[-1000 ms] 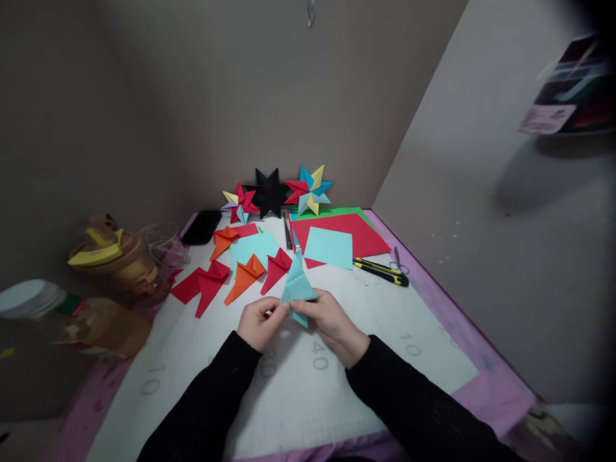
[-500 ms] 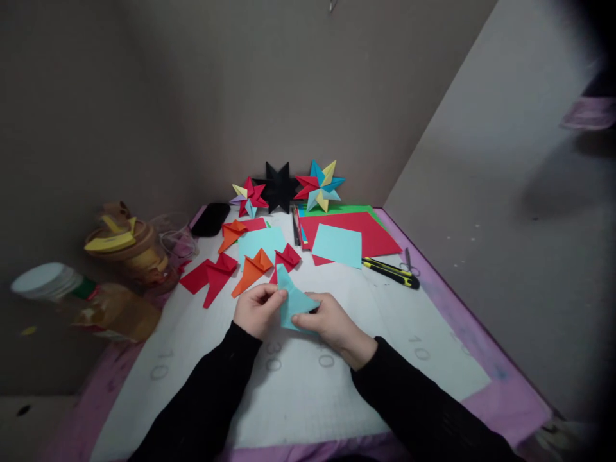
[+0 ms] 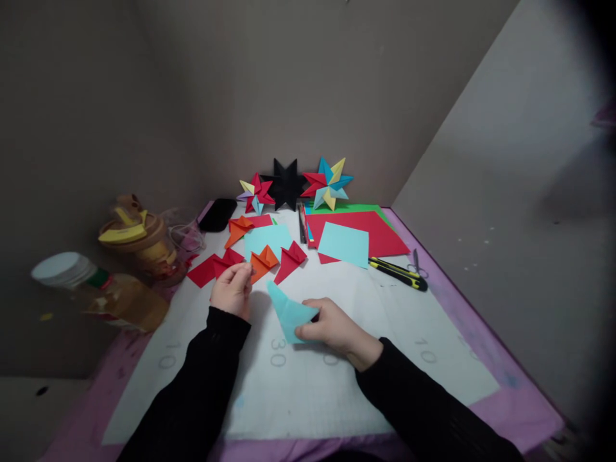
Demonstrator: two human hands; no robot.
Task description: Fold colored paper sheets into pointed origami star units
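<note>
A light blue folded paper piece is gripped by my right hand, the thumb on its lower face and the fingers behind its right side. My left hand is off that paper, curled with thumb and forefinger together. Its fingertips overlap the lower left of an orange folded piece; whether anything is pinched there is hidden. Close by lie a red folded piece and, partly behind my left hand, further red folded paper. Another orange folded piece lies farther back.
Light blue sheets and red paper lie toward the back. A yellow-black cutter and scissors are at right. Paper stars lean on the wall. A phone, a bottle and a brown cup stand left.
My left hand has released the light blue paper and moved left, over the edge of the orange piece. My right hand keeps the paper, now slightly lower. The view has shifted a little.
</note>
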